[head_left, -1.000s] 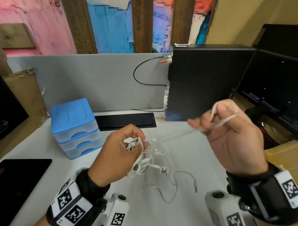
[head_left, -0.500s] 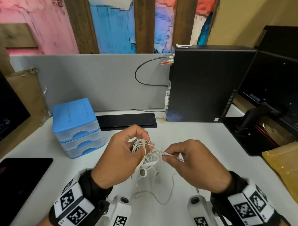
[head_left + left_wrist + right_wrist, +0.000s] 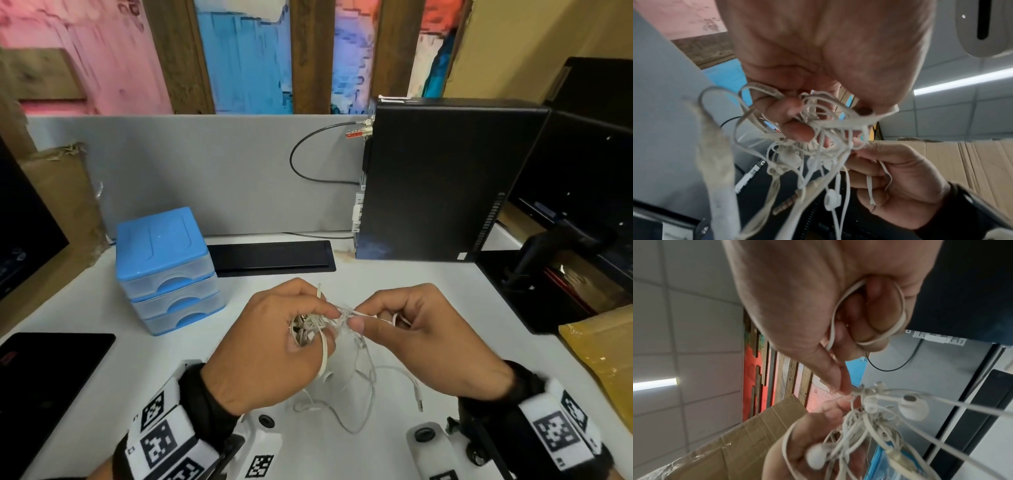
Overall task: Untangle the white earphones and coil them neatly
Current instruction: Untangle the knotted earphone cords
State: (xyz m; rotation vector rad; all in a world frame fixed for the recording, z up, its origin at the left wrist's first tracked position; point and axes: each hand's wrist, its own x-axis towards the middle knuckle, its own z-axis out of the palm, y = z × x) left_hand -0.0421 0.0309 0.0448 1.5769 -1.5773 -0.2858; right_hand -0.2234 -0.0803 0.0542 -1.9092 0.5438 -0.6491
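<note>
A knotted bundle of white earphones [image 3: 313, 325] hangs in the air between both hands over the white desk [image 3: 102, 308]. My left hand [image 3: 281, 339] grips the tangled mass [image 3: 818, 142], fingers curled round it. My right hand [image 3: 394, 325] pinches a strand at the knot between thumb and forefinger, with a flat cable loop [image 3: 898, 318] wound round its curled fingers. Earbuds [image 3: 912, 407] dangle from the tangle. Loose cable and the jack plug [image 3: 418, 397] trail onto the desk below.
A blue drawer unit [image 3: 164, 270] stands to the left, a black computer tower [image 3: 442, 178] at the back right. A black tablet [image 3: 44, 383] lies at the front left, a cardboard box [image 3: 603, 356] at the right edge, a black desk grommet cover [image 3: 270, 256] behind the hands.
My right hand came down from its raised position at the right and closed in on the tangle. It now pinches the knot beside my left hand, which stayed on the bundle.
</note>
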